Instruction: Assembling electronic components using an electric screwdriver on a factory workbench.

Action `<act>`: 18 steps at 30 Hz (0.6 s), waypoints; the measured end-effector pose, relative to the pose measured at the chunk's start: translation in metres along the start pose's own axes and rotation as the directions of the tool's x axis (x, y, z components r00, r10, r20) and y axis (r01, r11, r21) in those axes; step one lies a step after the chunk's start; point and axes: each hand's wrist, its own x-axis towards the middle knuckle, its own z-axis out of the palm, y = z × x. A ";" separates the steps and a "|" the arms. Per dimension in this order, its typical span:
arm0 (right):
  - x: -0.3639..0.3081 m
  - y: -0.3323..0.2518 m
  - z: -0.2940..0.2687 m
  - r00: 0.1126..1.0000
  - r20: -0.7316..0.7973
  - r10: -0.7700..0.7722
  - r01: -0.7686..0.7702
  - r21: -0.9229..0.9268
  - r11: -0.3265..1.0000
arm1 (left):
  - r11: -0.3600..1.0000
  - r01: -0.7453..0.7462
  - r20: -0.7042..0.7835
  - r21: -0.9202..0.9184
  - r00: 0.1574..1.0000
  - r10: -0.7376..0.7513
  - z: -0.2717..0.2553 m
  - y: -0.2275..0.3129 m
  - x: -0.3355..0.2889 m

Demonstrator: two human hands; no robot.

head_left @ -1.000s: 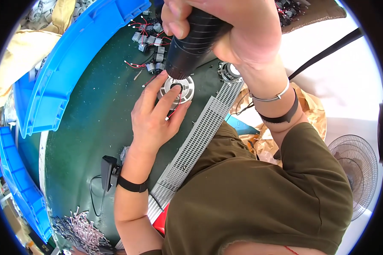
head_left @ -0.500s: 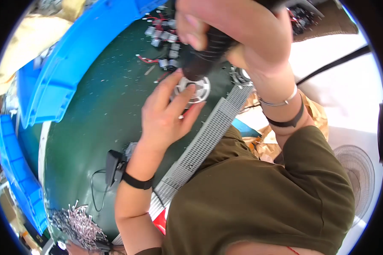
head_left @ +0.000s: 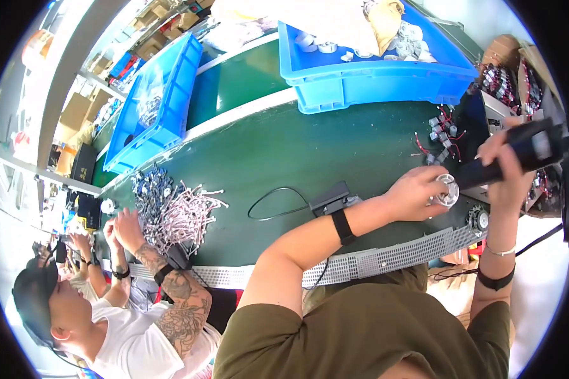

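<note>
My left hand (head_left: 417, 192) has its fingers closed round a white ring-shaped plastic part (head_left: 449, 190), held near the right end of the green workbench. In my right hand (head_left: 507, 161) is a thick black cylindrical power screwdriver (head_left: 534, 148), lying nearly level with its front end pointing at the part. Whether that end touches the part, I cannot tell. Small motors with red wires (head_left: 444, 134) lie just beyond my hands. Another round part (head_left: 478, 218), white and dark, rests near the bench edge, below the screwdriver.
A blue bin (head_left: 385, 88) of white rings stands at the back, another blue bin (head_left: 161, 107) further left. Grey slotted trunking (head_left: 385, 264) runs along the near edge. A black device (head_left: 332, 199) with a cable and piled wire leads (head_left: 186, 221) lie left. A co-worker (head_left: 133, 335) sits there.
The view has swung left and widened, so the co-worker and both bins show more fully. The screwdriver has tipped from above the white part to nearly level beside it.
</note>
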 end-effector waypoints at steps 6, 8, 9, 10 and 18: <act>-0.006 -0.053 -0.086 0.993 -0.121 -0.010 0.035 0.207 0.978 | 0.923 0.211 -0.199 0.321 0.968 -0.152 -0.093 -0.004 -0.001; -0.017 -0.049 -0.077 0.994 -0.100 0.041 -0.022 0.185 0.983 | 0.711 0.442 -0.339 0.546 0.893 -0.295 -0.142 -0.012 -0.018; -0.023 -0.049 -0.069 0.994 -0.064 0.090 -0.078 0.171 0.982 | 0.604 0.528 -0.367 0.597 0.849 -0.379 -0.169 -0.032 -0.043; -0.023 -0.043 -0.062 0.991 -0.117 0.069 -0.050 0.157 0.986 | 0.527 0.640 -0.426 0.560 0.767 -0.479 -0.188 -0.032 -0.055; -0.004 -0.046 -0.014 0.893 -0.406 0.194 -0.271 -0.143 0.952 | 0.269 0.727 -0.764 0.632 0.642 0.064 -0.251 -0.033 -0.055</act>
